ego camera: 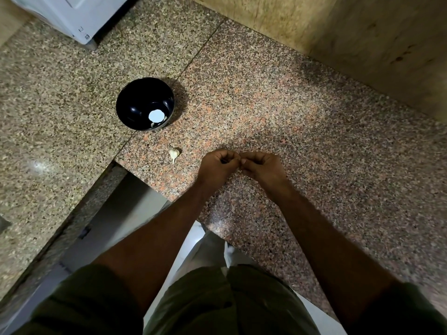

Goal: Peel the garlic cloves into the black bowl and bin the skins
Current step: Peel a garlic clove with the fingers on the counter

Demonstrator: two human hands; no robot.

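A black bowl [145, 103] stands on the speckled granite counter [302, 131]; a bright round reflection and a pale bit, perhaps a peeled clove, show near its bottom. A garlic piece [174, 154] with papery skin and a stem lies on the counter in front of the bowl. My left hand [217, 165] and my right hand [262, 168] meet fingertip to fingertip over the counter, to the right of that garlic. Both have curled fingers that pinch something small between them, which the fingers hide almost entirely.
A white appliance [67, 18] stands at the far left of the counter. A tan stone wall [362, 44] rises behind on the right. The counter's front edge steps back at the left, with pale floor [116, 213] below.
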